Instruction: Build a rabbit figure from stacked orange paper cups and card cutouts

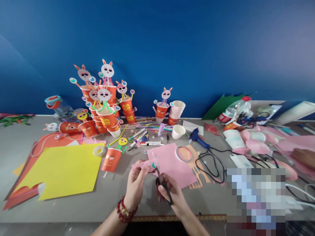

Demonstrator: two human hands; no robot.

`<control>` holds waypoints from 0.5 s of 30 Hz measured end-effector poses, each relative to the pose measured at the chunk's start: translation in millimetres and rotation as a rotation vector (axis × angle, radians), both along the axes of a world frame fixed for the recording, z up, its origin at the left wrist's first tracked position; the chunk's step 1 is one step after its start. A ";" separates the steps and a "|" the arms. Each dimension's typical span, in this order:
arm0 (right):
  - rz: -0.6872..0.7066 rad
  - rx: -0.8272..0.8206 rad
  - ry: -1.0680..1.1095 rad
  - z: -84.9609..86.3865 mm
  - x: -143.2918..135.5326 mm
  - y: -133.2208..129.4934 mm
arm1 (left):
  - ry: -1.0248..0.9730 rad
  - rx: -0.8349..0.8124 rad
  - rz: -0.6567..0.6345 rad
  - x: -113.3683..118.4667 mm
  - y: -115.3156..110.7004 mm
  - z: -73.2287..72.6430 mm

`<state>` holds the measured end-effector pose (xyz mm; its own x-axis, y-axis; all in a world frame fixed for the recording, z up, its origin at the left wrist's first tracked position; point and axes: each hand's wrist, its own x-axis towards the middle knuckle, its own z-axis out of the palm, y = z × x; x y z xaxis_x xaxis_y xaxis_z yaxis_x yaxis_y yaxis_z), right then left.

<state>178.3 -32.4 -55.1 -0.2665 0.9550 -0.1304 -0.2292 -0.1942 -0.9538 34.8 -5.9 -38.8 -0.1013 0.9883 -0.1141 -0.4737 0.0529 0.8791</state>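
Note:
A small piece of pink paper [145, 165] with a green mark near its right end is pinched in my left hand [137, 178]. My right hand [171, 191] is closed around the black handles of a pair of scissors [166, 190]. The scissor blades point up and away, right at the paper's right end beside the green mark. Whether they are cutting into it I cannot tell. Under and behind the scissors lies a larger pink sheet [174, 167]. Up and to the left of my left hand, an orange paper cup [112, 159] leans with a yellow face figure [122, 141] on green stems.
Yellow paper [66, 170] covers the left side. Behind stand rabbit-topped cups [105, 114] and a stack of cups [177, 109]. A blue glue gun [199, 139] with its black cord [209, 167] lies right of centre. Another person's hand [304, 157] rests on pink paper at far right.

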 end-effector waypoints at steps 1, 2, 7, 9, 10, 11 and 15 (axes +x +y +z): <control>-0.001 -0.002 -0.005 -0.4 0.0 0.1 | 0.000 0.001 -0.001 0.1 0.2 -0.7; -0.003 -0.008 -0.010 -0.7 0.1 0.3 | -0.002 0.002 -0.001 0.2 0.5 -1.4; -0.013 -0.023 -0.009 -2.1 0.7 1.4 | -0.021 0.011 -0.018 0.4 1.3 -3.6; -0.011 -0.015 -0.009 -2.3 0.7 1.6 | -0.018 0.014 -0.015 0.3 1.7 -3.9; -0.012 -0.013 -0.010 -2.4 0.6 1.8 | -0.014 0.015 -0.012 0.3 1.9 -3.9; -0.017 -0.012 -0.010 -2.7 0.6 2.0 | -0.011 0.016 -0.011 0.2 2.0 -3.8; -0.016 -0.007 -0.005 -5.3 0.6 3.1 | -0.006 0.020 -0.019 0.2 2.2 -2.9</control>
<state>179.0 -29.3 -60.4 -0.2504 0.9582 -0.1381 -0.2279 -0.1969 -0.9536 35.1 -3.7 -41.7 -0.0822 0.9921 -0.0947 -0.4778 0.0441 0.8774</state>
